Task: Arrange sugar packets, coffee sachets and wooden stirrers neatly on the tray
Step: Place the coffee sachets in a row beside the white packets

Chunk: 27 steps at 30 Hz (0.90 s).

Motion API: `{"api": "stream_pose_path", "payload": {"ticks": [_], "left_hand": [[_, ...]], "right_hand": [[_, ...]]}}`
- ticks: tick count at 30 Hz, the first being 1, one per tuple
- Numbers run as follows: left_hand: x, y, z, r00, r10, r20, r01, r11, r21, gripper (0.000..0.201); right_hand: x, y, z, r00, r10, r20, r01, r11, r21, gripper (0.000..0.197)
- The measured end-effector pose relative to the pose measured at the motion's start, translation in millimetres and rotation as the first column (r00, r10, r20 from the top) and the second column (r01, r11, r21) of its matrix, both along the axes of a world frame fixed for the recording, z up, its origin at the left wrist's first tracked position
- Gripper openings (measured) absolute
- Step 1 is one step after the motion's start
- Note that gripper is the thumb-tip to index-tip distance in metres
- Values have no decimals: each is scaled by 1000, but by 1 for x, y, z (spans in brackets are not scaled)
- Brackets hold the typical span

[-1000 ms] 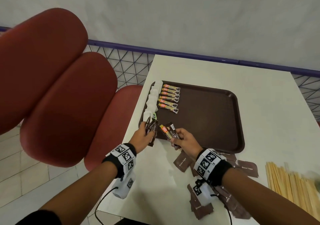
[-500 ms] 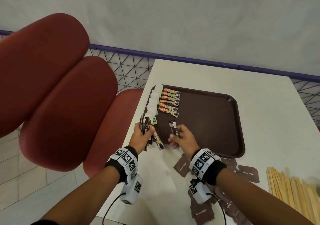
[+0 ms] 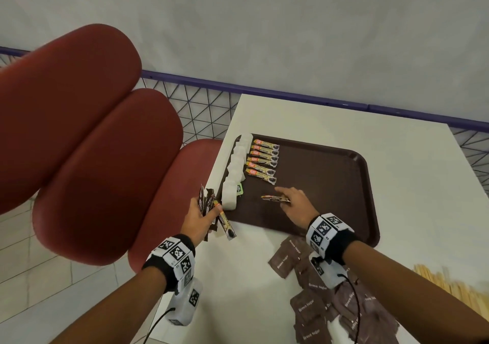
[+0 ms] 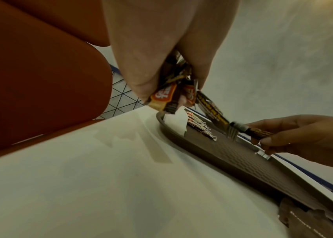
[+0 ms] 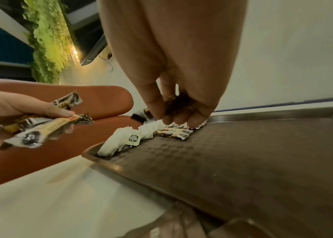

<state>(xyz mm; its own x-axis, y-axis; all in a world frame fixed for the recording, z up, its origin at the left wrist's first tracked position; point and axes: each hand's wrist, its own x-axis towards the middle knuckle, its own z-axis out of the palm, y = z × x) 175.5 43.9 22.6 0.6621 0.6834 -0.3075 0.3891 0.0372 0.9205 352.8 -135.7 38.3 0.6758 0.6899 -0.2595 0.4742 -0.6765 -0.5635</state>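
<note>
Six coffee sachets (image 3: pixel 263 160) line the tray (image 3: pixel 330 185); right hand (image 3: pixel 296 206) pinches a seventh (image 3: pixel 274 198), left hand (image 3: pixel 197 219) grips several more (image 3: pixel 211 208).

Right hand (image 5: pixel 173 90) above tray (image 5: pixel 243 161), fingers pointing down, pinching a dark sachet (image 5: pixel 176 103) just over the row of sachets (image 5: pixel 174 132) lying on the tray. Beside that row, white tea bags (image 5: pixel 120 140) lined along the tray's left rim, one small green tag showing. At far left, left hand (image 5: pixel 8 109) gripping a bunch of sachets (image 5: pixel 45 127), off the tray, over the red seat (image 5: pixel 100 99). White table (image 5: pixel 49 201) in front.
</note>
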Motion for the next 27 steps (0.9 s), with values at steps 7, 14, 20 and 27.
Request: {"api": "stream_pose_path", "payload": {"ticks": [7, 14, 20, 27], "left_hand": [[-17, 10, -4, 1000, 25, -8, -25, 1000, 9, 23], [-33, 19, -8, 997, 72, -22, -72, 997, -5, 22], [-38, 21, -4, 995, 102, -18, -103, 995, -16, 21], [-38, 21, -2, 994, 106, -16, -107, 994, -36, 21]], "right_hand": [[13, 37, -13, 991, -95, 98, 96, 995, -4, 37], [18, 57, -26, 973, -37, 227, 62, 993, -101, 51], [20, 44, -37, 928, -69, 367, 100, 993, -66, 36], [18, 48, -41, 891, 54, 452, 7, 991, -134, 32]]}}
